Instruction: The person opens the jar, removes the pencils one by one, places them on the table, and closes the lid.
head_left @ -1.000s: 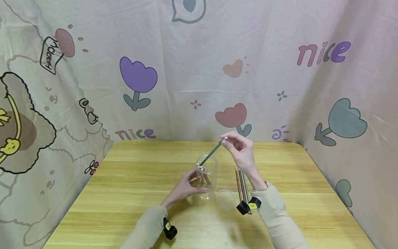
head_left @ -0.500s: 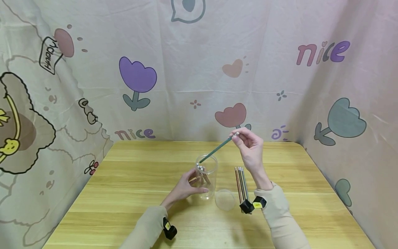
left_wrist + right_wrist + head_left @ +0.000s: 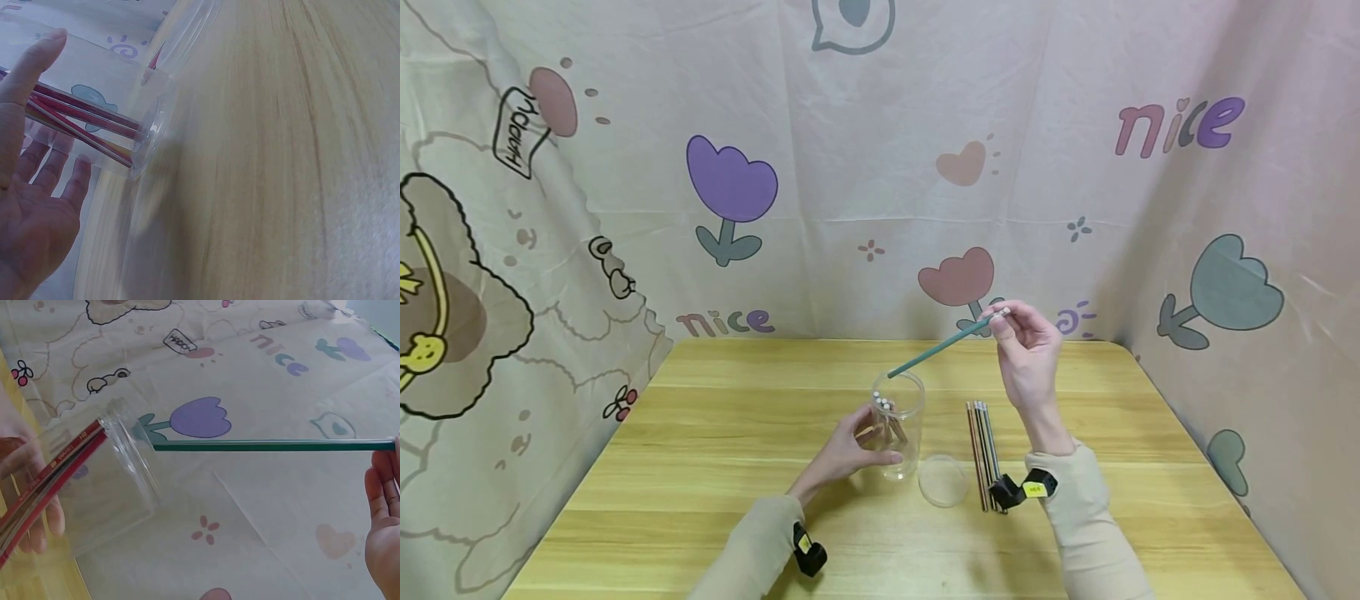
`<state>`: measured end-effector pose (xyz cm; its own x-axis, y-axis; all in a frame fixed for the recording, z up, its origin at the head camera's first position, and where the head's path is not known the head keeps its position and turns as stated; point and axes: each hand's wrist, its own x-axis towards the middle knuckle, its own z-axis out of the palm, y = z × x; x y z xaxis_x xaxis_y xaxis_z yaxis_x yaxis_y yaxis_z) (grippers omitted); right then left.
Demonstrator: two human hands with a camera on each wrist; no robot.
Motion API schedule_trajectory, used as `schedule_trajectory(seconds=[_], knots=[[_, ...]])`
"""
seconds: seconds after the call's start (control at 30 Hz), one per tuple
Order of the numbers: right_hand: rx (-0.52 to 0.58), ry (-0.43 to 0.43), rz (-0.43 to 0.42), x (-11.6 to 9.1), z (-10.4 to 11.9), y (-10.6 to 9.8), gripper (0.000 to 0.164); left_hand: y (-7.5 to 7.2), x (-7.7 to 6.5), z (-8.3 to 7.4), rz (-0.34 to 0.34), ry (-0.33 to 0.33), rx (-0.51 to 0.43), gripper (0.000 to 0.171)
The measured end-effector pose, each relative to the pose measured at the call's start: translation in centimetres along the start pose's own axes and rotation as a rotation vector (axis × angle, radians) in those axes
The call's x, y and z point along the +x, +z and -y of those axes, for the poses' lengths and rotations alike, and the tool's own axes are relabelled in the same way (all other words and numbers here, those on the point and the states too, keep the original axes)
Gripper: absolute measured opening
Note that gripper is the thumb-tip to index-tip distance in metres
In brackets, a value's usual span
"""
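Evidently, the change of the last second lies in the green pencil (image 3: 940, 347): its lower end, earlier inside the mouth of the clear jar (image 3: 913, 437), now lies at the rim near 12 o'clock, and the shaft slants more shallowly. The right hand (image 3: 1028, 354) has travelled up and out toward 2 o'clock from the jar, its grip narrow, pinching the pencil by its pale-tipped end. The left hand (image 3: 850, 450), at 8 o'clock, keeps its fingers and thumb curved round the jar, which stands upright and unmoved on the bench (image 3: 700, 467). Whether the pencil's lower end touches the rim or floats just above it is hard to tell through the clear plastic; its withdrawal nevertheless appears all but complete. Several red pencils (image 3: 64, 452) remain inside. Toward 4 o'clock lie a round lid (image 3: 943, 482) and, beyond it, a row of loose pencils (image 3: 976, 454).
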<state>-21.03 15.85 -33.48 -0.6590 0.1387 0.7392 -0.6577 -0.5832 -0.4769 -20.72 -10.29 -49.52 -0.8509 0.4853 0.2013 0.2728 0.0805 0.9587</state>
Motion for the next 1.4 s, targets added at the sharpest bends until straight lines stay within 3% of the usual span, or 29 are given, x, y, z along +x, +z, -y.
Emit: schedule_trajectory(seconds=[0.27, 0.8, 1.4], knots=[[0.057, -0.018, -0.061, 0.5, 0.7, -1.3, 0.015, -0.1, 0.2, 0.2, -0.005, 0.010, 0.012, 0.072], [0.122, 0.063, -0.129, 0.5, 1.8, -4.8, 0.014, -0.1, 0.0, 0.0, 0.002, -0.006, 0.005, 0.074], [-0.008, 0.174, -0.184, -0.8, 2.0, -8.4, 0.018, 0.0, -0.1, 0.0, 0.005, -0.002, 0.007, 0.072]])
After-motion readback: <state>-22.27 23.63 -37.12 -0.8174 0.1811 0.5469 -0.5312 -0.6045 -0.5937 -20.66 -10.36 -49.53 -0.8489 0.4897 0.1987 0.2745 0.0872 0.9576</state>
